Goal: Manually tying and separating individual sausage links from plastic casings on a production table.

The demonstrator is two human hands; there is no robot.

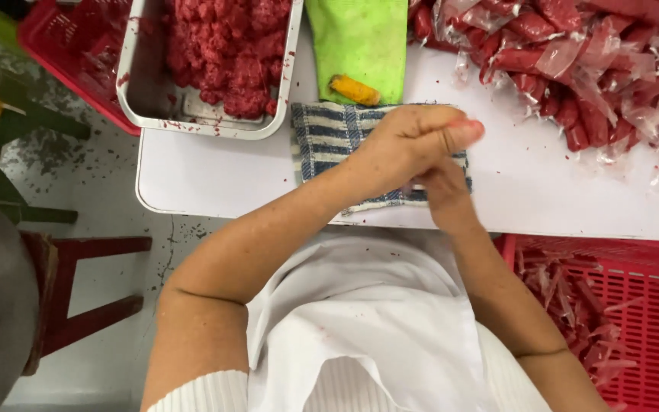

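- Blue-and-white striped cloth (328, 137) is lying on the white table (215, 179), and both hands are working just above its right half.
- The left hand (413, 141) is curling into a loose fist over the right hand (440, 191), with the thumb stretching out to the right and its tip looking reddish.
- The right hand is sitting mostly under the left, so whether its fingers are closing on anything cannot be told; a small pale sliver is showing between the two hands, too hidden to identify.
- Just beyond the cloth, a green cloth (360, 46) is lying with a small orange piece (355, 90) resting on its near edge.
- To the left of that, a metal tray (143, 95) is holding a heap of red minced meat (230, 53), and red specks are dotting the table beside it.
- To the right, a pile of red filled plastic tubes (573, 69) is spreading across the far corner of the table.
- Nearer the person, a red plastic basket (650, 305) is sitting below the table edge on the right, holding a few loose plastic strips.
- A red stool (78, 305) is standing on the floor to the left.
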